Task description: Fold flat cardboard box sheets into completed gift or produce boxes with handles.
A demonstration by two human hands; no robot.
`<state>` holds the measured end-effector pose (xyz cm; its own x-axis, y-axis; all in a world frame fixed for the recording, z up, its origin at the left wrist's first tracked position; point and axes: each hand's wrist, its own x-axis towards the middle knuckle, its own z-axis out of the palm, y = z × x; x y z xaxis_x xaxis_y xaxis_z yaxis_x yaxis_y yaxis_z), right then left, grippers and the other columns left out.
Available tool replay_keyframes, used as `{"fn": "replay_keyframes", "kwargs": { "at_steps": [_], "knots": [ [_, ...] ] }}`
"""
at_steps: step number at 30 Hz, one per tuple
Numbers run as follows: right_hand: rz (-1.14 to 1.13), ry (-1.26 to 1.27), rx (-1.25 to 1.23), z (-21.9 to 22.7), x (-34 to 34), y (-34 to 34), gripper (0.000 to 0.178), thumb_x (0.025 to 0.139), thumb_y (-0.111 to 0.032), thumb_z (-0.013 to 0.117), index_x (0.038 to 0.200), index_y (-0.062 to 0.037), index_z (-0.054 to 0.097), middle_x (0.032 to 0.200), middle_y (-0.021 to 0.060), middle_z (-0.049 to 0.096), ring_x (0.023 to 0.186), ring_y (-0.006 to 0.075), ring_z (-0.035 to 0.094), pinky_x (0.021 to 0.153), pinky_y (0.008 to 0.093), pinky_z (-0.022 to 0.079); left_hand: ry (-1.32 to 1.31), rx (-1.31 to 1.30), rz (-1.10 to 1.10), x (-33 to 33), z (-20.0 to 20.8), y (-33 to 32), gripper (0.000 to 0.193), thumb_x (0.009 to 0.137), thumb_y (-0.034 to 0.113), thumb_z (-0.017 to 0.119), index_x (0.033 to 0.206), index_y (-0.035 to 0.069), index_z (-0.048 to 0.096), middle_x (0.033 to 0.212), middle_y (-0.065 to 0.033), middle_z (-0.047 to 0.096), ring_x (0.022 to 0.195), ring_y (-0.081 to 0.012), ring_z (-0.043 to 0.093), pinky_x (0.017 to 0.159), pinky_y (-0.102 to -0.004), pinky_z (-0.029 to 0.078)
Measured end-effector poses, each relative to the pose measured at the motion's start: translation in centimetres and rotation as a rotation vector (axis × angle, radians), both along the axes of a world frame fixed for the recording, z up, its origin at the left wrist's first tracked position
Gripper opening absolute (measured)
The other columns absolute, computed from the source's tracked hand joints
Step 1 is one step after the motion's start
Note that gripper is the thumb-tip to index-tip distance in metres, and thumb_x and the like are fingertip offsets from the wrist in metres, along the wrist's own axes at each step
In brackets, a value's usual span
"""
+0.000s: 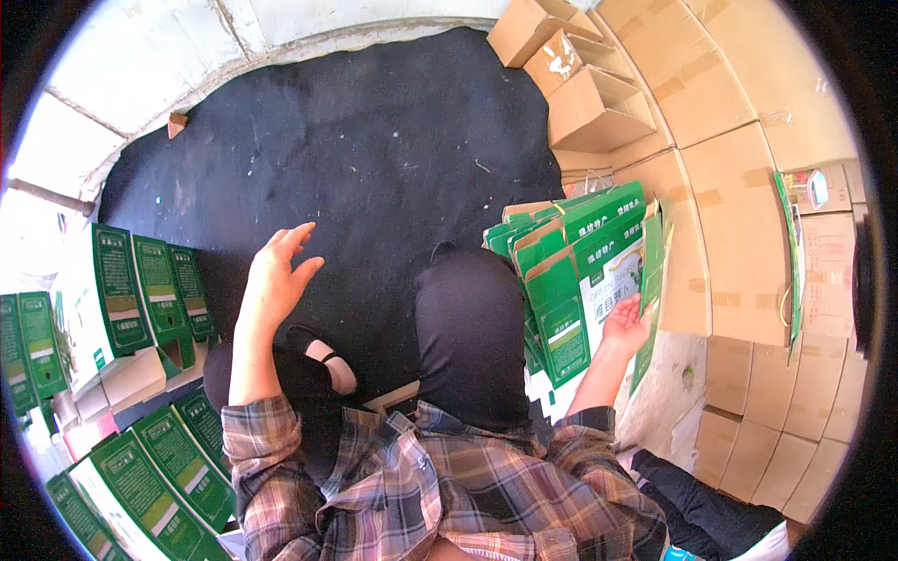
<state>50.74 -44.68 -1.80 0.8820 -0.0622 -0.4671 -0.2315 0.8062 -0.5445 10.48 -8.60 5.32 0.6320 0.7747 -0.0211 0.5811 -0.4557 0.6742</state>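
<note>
My left hand (283, 266) is raised over the black floor covering, holding nothing, its thumb apart from the slightly bent fingers. At my right, my right hand (625, 327) touches the front of a bundle of flattened green and white cartons (566, 313). Its fingers are loosely bent and spread near the bundle's right edge, and no grip around a carton shows. The cartons lean together on edge beside my right knee (472, 337), with printed panels facing me. The lower part of the bundle is partly hidden by my right forearm.
Set-up green and white cartons (159, 477) stand in rows at my left. Stacked brown boxes (725, 224) line the right side, with open brown boxes (599, 112) at the far right. A black covering (355, 159) lies on the floor. Someone's dark-clothed leg (702, 505) shows at lower right.
</note>
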Motion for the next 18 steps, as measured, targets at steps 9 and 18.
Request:
{"fn": "replay_keyframes", "kwargs": {
  "at_steps": [9,18],
  "knots": [
    [0.461,-0.523,-0.455,9.5,-6.2,11.4,0.034,0.085,-0.012,0.064,0.115,0.0,0.055,0.105,0.0081,0.061,0.088,0.017,0.059,0.071,0.03,0.048,-0.11,-0.07,0.139,-1.0,0.0,1.9,0.046,0.074,0.007,0.069,0.118,0.007,0.057,0.103,-0.0111,0.062,0.09,-0.0218,0.061,0.078,-0.033,0.049],
    [0.681,-0.976,-0.597,15.2,-6.3,22.0,0.021,0.088,-0.008,0.06,0.106,0.0026,0.062,0.096,0.0045,0.064,0.084,0.0082,0.055,0.075,0.0223,0.044,-0.397,-0.183,0.31,-2.6,0.2,4.2,0.043,0.077,0.007,0.067,0.118,0.004,0.058,0.106,-0.0088,0.063,0.091,-0.0176,0.061,0.078,-0.029,0.049]
  ]
}}
